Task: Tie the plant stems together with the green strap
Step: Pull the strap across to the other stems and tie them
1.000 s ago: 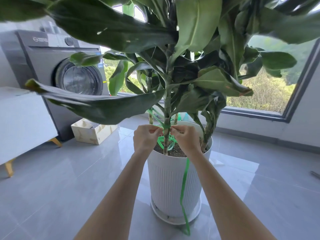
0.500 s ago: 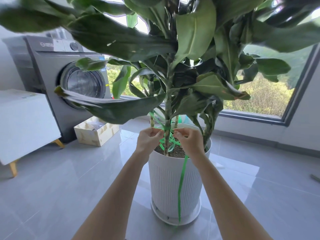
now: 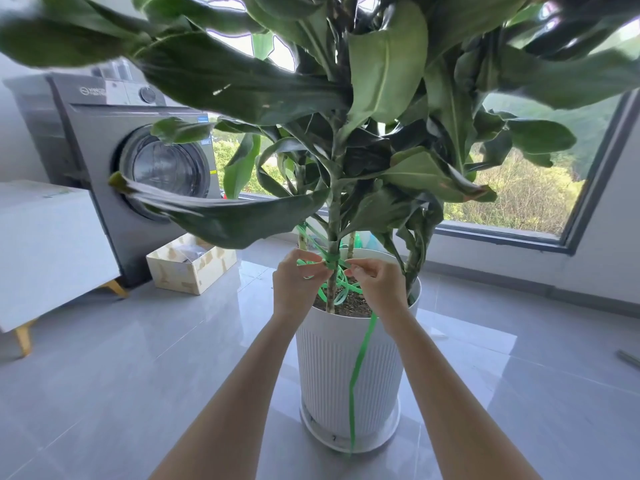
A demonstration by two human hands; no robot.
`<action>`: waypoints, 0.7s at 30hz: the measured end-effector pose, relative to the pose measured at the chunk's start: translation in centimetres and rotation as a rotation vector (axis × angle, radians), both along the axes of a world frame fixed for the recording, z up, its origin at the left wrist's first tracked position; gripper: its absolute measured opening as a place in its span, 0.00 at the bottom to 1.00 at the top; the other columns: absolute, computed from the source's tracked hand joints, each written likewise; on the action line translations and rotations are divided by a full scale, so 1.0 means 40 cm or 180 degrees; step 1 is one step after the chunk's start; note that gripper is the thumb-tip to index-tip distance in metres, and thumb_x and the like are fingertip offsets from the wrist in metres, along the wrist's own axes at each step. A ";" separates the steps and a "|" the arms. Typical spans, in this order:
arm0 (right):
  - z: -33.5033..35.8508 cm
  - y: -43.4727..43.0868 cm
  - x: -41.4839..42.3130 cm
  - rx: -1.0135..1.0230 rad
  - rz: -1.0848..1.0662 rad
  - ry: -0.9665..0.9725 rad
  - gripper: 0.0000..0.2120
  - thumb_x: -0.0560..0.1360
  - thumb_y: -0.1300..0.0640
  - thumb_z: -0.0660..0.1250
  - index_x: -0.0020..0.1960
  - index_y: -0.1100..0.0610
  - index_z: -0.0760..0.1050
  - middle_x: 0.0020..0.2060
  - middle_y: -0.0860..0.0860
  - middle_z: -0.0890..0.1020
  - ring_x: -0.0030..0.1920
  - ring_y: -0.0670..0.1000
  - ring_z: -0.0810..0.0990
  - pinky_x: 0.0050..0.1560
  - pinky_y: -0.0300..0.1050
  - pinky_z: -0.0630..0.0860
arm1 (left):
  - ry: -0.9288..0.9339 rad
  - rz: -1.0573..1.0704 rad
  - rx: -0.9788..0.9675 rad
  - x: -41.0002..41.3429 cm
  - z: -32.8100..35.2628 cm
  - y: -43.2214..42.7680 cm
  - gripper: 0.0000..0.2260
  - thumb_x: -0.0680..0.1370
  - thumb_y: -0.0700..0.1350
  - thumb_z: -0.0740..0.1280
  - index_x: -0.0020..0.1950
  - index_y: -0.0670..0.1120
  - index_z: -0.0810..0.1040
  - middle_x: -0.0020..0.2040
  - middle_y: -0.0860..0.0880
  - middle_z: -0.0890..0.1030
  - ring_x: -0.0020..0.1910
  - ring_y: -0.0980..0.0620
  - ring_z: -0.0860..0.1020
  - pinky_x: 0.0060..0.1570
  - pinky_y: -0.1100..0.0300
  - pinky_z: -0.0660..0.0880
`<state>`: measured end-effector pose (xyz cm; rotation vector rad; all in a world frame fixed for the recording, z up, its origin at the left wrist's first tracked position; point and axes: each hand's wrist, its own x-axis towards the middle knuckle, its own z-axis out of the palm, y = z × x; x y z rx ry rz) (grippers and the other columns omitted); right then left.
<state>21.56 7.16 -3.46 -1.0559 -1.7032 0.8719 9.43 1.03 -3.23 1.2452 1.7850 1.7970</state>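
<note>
The green strap (image 3: 360,362) is wrapped around the middle stem (image 3: 334,223) of the big plant, just above the soil. One part of it is pinched by the left hand (image 3: 298,282), with the fingers curled on it. Another part is pinched by the right hand (image 3: 375,285), with thumb and fingers pressed together on it. The two hands are held close to the stem, one on each side. Some strap is also seen going up to a thinner stem (image 3: 302,242) on the left. Loops of strap are laid on the soil in the white pot (image 3: 325,368). A long tail is hung over the pot's rim, down to the saucer (image 3: 381,438). A grey washing machine (image 3: 104,150) and a small wooden box (image 3: 194,271) are seen at the left.
</note>
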 end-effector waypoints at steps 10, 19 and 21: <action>-0.010 0.014 -0.003 -0.0019 -0.0067 -0.0042 0.09 0.77 0.60 0.64 0.54 0.57 0.82 0.42 0.50 0.85 0.21 0.41 0.65 0.24 0.35 0.62 | 0.0277 0.0091 0.0008 -0.003 0.008 0.003 0.08 0.69 0.39 0.74 0.41 0.46 0.77 0.39 0.48 0.84 0.38 0.56 0.83 0.41 0.63 0.77; -0.008 0.013 0.001 -0.0004 -0.0075 -0.0124 0.09 0.78 0.60 0.64 0.55 0.58 0.81 0.43 0.51 0.85 0.16 0.42 0.65 0.19 0.30 0.59 | 0.0302 0.0390 0.0064 0.019 0.010 0.007 0.08 0.69 0.44 0.76 0.41 0.45 0.77 0.36 0.50 0.82 0.34 0.60 0.80 0.36 0.68 0.74; -0.006 0.012 0.004 -0.0010 -0.0086 -0.0159 0.09 0.78 0.60 0.64 0.55 0.58 0.81 0.43 0.51 0.85 0.16 0.42 0.65 0.19 0.30 0.59 | 0.0345 0.0413 0.0085 0.021 0.009 0.007 0.09 0.69 0.44 0.76 0.40 0.46 0.77 0.37 0.48 0.83 0.34 0.59 0.80 0.34 0.70 0.73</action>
